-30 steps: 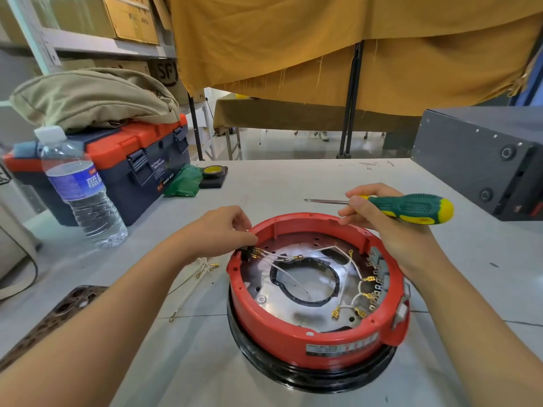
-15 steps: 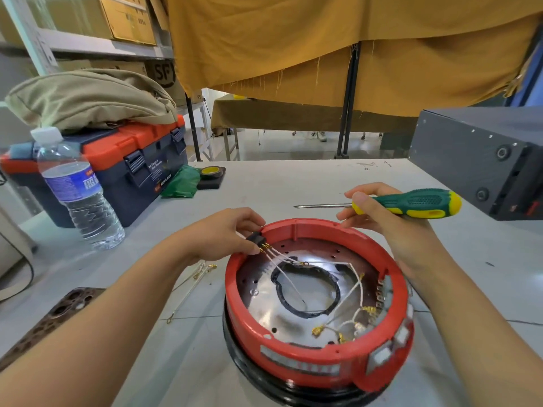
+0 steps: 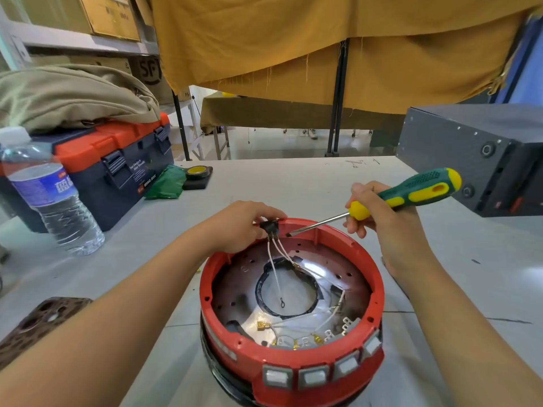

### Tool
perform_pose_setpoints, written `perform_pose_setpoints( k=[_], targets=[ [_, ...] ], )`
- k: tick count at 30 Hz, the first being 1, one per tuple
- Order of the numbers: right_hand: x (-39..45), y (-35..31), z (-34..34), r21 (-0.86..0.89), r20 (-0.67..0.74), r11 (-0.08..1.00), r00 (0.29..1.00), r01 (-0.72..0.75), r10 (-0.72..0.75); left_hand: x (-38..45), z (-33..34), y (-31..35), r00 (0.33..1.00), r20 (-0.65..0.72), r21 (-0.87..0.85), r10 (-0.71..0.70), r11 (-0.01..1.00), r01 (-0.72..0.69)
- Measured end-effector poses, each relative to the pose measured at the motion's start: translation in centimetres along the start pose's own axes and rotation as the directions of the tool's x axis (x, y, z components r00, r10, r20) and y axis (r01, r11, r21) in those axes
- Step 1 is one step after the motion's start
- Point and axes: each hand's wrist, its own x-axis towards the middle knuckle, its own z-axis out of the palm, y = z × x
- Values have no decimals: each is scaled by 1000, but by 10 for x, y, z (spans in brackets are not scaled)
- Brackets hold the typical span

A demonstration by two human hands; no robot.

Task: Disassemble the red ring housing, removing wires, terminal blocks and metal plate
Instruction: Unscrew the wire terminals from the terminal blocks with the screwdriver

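Observation:
The red ring housing [image 3: 293, 365] stands on the table in front of me, tilted toward me. Inside lies a shiny metal plate [image 3: 346, 277] with a round hole. My left hand [image 3: 238, 224] pinches a small black terminal block [image 3: 269, 226] at the housing's far rim. White wires [image 3: 274, 265] hang from this block into the housing. My right hand [image 3: 379, 218] holds a green and yellow screwdriver [image 3: 411, 192]. Its tip rests at the rim just right of the block. More white wires with brass terminals [image 3: 296, 330] lie along the near inner wall.
A water bottle [image 3: 50, 195] and a red and blue toolbox [image 3: 117, 168] stand at the left. A green cloth [image 3: 167, 183] and a tape roll [image 3: 197, 173] lie behind. A dark metal box [image 3: 476, 154] sits at the right. A brown patterned object [image 3: 38, 324] lies near left.
The housing has turned, so its grey buttons now face me. My left hand lifted the black block above the rim. The screwdriver tip swung down to the rim beside it.

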Motion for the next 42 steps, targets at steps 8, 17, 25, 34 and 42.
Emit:
perform_pose_setpoints(
  k=[8,17,25,34,42],
  targets=[
    [1,0,0,-6,-86,1000,996,12,-12,17,7,13,992,-19,69,125,990,-123],
    [0,2,1,-76,-97,996,993,54,-61,8,11,10,992,-112,23,53,998,-51],
    [-1,2,3,-177,-40,978,992,114,-123,3,22,8,996,-80,-107,43,993,-52],
    [-8,-8,5,-250,-39,948,976,197,-213,8,14,8,989,48,-157,137,979,-128],
    [-11,-14,8,-287,10,925,966,250,-258,5,11,14,996,-31,-39,78,996,-80]
  ],
)
